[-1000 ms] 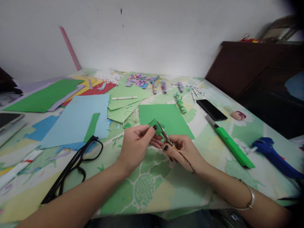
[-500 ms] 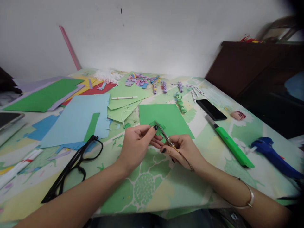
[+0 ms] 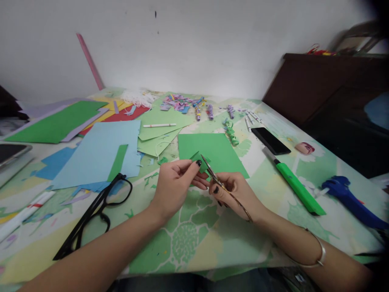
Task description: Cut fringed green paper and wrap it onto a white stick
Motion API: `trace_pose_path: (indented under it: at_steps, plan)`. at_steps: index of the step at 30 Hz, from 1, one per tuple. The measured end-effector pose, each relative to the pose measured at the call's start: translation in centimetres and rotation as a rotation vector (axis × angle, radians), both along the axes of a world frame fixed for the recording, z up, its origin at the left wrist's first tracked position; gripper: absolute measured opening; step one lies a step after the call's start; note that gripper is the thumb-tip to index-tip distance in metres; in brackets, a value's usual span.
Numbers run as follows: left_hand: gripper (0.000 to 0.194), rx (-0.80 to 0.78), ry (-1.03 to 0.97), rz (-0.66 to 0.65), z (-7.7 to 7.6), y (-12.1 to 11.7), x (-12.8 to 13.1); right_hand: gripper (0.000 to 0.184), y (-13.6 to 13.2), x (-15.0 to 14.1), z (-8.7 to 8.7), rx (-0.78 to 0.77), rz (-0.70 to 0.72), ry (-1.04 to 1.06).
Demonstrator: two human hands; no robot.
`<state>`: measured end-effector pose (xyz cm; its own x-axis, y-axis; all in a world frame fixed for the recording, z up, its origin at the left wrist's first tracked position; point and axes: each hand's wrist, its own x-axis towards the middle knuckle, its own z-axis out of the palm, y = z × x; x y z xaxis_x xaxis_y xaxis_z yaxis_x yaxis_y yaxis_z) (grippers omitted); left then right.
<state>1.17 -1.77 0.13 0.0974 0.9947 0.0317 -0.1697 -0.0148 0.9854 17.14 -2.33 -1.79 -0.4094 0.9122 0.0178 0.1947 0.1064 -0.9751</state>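
Observation:
Between thumb and fingers, my left hand [image 3: 179,180] pinches a small green paper piece [image 3: 196,156], its edges partly hidden by the fingers. My right hand [image 3: 234,192] grips a pair of scissors [image 3: 214,175], whose blades point up and left beside that piece. The scissors' handles are largely covered by my right fingers. Both hands hover over the near edge of a green paper sheet [image 3: 212,148] lying on the patterned tablecloth. Small green scraps [image 3: 150,178] lie to the left of my left hand.
Black glasses [image 3: 97,211], light blue paper [image 3: 100,146] and a green paper strip [image 3: 118,162] lie on the left. To the right are a phone [image 3: 270,140], a green cutter knife [image 3: 298,186] and a blue glue gun [image 3: 352,198]. Paper rolls [image 3: 210,112] and confetti [image 3: 176,102] sit behind.
My right hand and the scissors have shifted slightly right, and the blades have come away from the paper piece. My left hand has stayed nearly still.

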Motion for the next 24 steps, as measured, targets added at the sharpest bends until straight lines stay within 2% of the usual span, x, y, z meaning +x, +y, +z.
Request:
trace_pose_path:
  at_steps: [15,24]
  plan:
    - [0.026,-0.018,0.038,0.021,0.3,-0.24,0.15,0.048,-0.08,-0.3,0.63,-0.009,-0.071,-0.101]
    - [0.025,-0.032,0.027,0.013,0.3,-0.21,0.04,0.046,-0.03,-0.19,0.55,-0.05,-0.087,-0.123]
